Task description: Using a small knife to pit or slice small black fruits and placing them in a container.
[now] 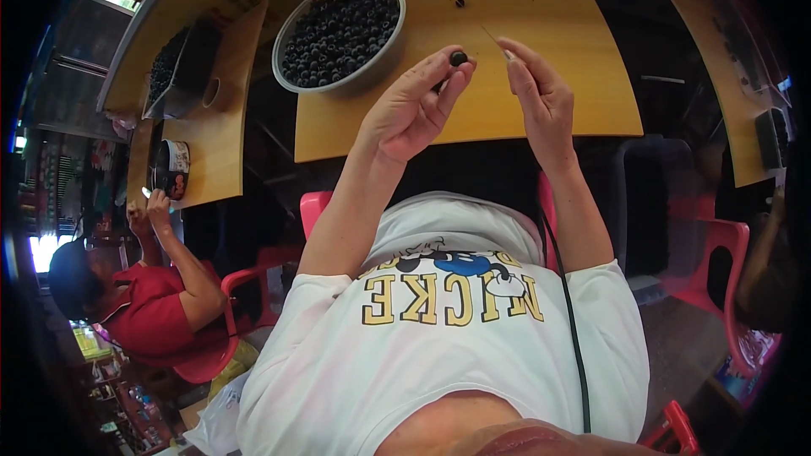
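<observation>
Black, round: one small piece (459, 58), pinched between thumb and fingers of the left hand (414, 105), above the table (583, 76). Slender tool (487, 32): pinched by the right hand (545, 101), apart from the piece. Handling note, my judgement: I would grip the piece firmly, expose its face, keep the tool's tip clear of skin.

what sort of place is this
Probably a small workshop: a tub of dark round pieces, the left hand pinching one, and a person in red seated at another table.

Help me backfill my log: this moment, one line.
left hand: pinching dark bead; right hand: holding thin tool; nearby: bowl of similar beads
</observation>
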Demonstrator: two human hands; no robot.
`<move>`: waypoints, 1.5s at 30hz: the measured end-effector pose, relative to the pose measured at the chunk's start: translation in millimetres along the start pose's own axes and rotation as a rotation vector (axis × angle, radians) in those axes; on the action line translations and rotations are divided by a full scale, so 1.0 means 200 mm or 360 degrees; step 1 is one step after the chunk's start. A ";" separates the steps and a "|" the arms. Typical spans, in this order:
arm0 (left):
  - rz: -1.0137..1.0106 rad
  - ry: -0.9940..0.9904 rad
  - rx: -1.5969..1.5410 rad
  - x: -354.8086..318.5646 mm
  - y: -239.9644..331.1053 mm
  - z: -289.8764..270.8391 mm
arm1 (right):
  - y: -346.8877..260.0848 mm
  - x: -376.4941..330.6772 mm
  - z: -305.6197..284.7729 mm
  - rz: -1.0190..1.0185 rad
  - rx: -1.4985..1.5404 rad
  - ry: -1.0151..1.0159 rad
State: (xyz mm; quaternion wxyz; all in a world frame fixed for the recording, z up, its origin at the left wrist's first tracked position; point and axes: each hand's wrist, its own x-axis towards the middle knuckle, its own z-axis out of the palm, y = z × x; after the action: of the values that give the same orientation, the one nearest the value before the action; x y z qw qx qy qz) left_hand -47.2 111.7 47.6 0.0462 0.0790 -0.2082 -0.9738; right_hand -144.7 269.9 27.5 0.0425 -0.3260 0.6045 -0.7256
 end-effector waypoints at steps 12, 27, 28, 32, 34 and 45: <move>-0.0006 -0.0128 -0.0038 -0.10 -0.04 0.00 | -0.06 -0.03 0.00 -0.0284 -0.0294 -0.0160; 0.0173 -0.0088 0.0082 -0.13 -0.03 -0.09 | -0.10 -0.06 0.04 -0.0992 -0.1067 -0.0236; 0.0133 -0.0137 0.0051 -0.13 -0.02 -0.09 | -0.10 -0.06 0.04 -0.0979 -0.1079 -0.0243; 0.0160 0.0009 0.0068 -0.13 -0.03 -0.09 | -0.08 -0.05 0.04 -0.0965 -0.1063 -0.0220; 0.0103 -0.0014 -0.0044 -0.12 -0.03 -0.10 | -0.07 -0.05 0.04 -0.0956 -0.1072 -0.0224; 0.0188 -0.0059 0.0030 -0.13 0.01 -0.12 | -0.08 -0.04 0.05 -0.0941 -0.1110 -0.0279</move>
State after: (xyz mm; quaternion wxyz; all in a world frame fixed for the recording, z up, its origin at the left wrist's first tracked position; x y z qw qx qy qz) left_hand -17.3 103.8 30.7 0.0989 0.0489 -0.2226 -0.9687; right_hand -128.5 269.9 39.5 -0.2273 -0.5393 0.6877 -0.4296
